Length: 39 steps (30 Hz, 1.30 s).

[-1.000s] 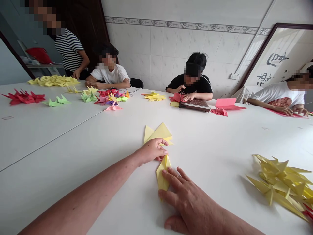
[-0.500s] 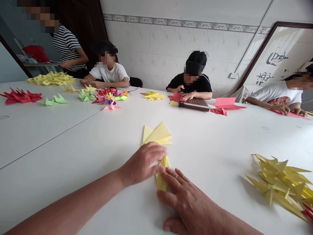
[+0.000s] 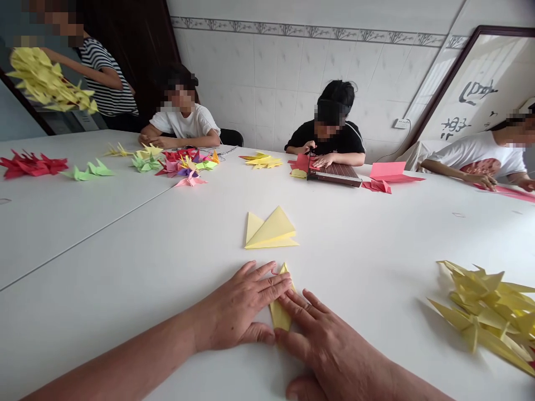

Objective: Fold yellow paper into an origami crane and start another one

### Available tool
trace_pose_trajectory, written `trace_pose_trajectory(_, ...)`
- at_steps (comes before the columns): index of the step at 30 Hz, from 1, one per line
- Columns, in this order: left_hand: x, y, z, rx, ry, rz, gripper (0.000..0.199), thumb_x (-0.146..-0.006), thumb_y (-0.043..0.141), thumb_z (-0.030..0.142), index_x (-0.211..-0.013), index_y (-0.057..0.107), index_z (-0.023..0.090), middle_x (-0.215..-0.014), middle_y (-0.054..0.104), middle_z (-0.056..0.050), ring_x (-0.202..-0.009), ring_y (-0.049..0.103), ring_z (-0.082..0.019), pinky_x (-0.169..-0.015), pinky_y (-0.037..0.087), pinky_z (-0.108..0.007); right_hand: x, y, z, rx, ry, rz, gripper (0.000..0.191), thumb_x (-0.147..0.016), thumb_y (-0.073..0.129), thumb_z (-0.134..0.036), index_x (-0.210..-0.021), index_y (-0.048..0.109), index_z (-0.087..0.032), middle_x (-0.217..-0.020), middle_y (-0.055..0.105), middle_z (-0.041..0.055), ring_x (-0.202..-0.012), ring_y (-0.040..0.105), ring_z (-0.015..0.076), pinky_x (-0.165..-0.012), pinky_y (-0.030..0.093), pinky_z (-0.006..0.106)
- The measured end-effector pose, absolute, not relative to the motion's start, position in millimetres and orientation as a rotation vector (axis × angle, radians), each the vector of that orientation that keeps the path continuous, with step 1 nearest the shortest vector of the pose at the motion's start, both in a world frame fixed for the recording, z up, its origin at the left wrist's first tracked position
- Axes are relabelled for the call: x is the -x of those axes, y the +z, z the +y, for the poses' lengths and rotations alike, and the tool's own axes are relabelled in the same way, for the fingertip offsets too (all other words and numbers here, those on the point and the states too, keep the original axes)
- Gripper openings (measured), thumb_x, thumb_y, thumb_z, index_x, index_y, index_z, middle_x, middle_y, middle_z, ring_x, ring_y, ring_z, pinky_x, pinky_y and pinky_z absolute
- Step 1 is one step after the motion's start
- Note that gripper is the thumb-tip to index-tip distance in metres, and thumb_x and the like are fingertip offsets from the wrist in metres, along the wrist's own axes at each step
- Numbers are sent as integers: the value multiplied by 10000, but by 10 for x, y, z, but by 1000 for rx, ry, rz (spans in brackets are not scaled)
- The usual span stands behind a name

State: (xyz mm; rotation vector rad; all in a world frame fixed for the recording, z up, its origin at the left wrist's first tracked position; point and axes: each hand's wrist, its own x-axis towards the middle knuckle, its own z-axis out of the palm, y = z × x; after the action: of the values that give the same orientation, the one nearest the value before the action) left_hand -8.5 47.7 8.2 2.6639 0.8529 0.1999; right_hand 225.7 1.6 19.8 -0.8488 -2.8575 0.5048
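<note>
Pressing down, with left hand [image 3: 238, 306] and right hand [image 3: 330, 345] spread flat, on folded yellow paper [image 3: 280, 311] just below a yellow origami piece [image 3: 271, 231].

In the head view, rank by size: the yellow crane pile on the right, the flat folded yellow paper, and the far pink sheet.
Yellow crane pile
Flat folded yellow paper
Pink sheet, though it lies farther away, so its true rank is unsure.

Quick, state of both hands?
Left hand: open, flat against the folded yellow paper.
Right hand: open, flat on the same paper.
</note>
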Motion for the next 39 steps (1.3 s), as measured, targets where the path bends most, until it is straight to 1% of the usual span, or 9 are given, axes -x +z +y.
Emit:
trace_pose_trajectory(4,85,72,469,-2695,188,857,743,-854,449,602,-1478,181,302,-1504,323,-52,-1406,187,-333,-1125,122,-486,-2252,201,24,842,518,-2864,603,-840,595,-453,-1377,406,-255,-1543,195,105,-1423,96,277,-1142,159,461)
trace_pose_trajectory(8,80,71,489,-2698,176,873,756,-846,442,621,-1478,191,291,-1505,322,-59,-1403,191,-336,-1125,100,-485,-2250,201,12,857,545,-2856,614,-856,555,-505,-1393,383,-262,-1548,174,108,-1426,70,268,-1145,146,460)
trace_pose_trajectory(14,57,45,570,-2698,150,916,733,-850,403,640,-1473,205,308,-1502,329,-57,-1402,190,-336,-1121,93,-497,-2275,143,7,864,550,-2852,652,-876,491,-547,-1414,344,-209,-1529,215,150,-1418,125,277,-1153,118,452)
trace_pose_trajectory(20,-36,24,691,-2721,87,1030,746,-860,319,669,-1476,209,263,-1520,285,-58,-1402,183,-343,-1111,100,-507,-2267,137,12,841,492,-2829,515,-859,522,-536,-1236,518,-185,-1465,350,139,-1381,243,286,-1141,156,451)
trace_pose_trajectory(25,-67,22,753,-2766,97,1066,770,-860,288,682,-1476,218,225,-1524,270,-56,-1402,178,-341,-1108,144,-509,-2247,132,7,808,466,-2805,505,-856,505,-568,-1190,535,-191,-1443,376,125,-1342,302,294,-1117,204,461)
trace_pose_trajectory(29,15,50,624,-2786,264,1107,830,-863,327,664,-1491,136,157,-1543,196,-101,-1402,207,-305,-1118,214,-419,-2247,132,0,808,435,-2803,529,-864,474,-591,-1201,529,-187,-1433,388,145,-1346,303,292,-1114,207,458)
trace_pose_trajectory(31,84,67,494,-2830,314,1055,814,-853,375,656,-1488,169,190,-1546,191,-83,-1404,200,-311,-1120,223,-410,-2253,126,-6,813,434,-2809,546,-870,457,-598,-1239,507,-197,-1462,348,150,-1367,272,293,-1120,185,473)
trace_pose_trajectory(33,154,78,355,-2855,235,955,795,-843,402,656,-1486,174,248,-1536,235,-43,-1407,185,-321,-1123,216,-429,-2261,117,-13,820,445,-2811,538,-875,453,-594,-1254,498,-215,-1485,317,144,-1382,247,295,-1123,172,489)
trace_pose_trajectory(39,239,86,147,-2769,50,1086,653,-914,310,586,-1478,95,337,-1539,219,-2,-1415,157,-324,-1102,180,-536,-2270,85,-43,833,439,-2796,515,-863,487,-583,-1221,527,-215,-1499,300,134,-1388,235,301,-1128,175,481)
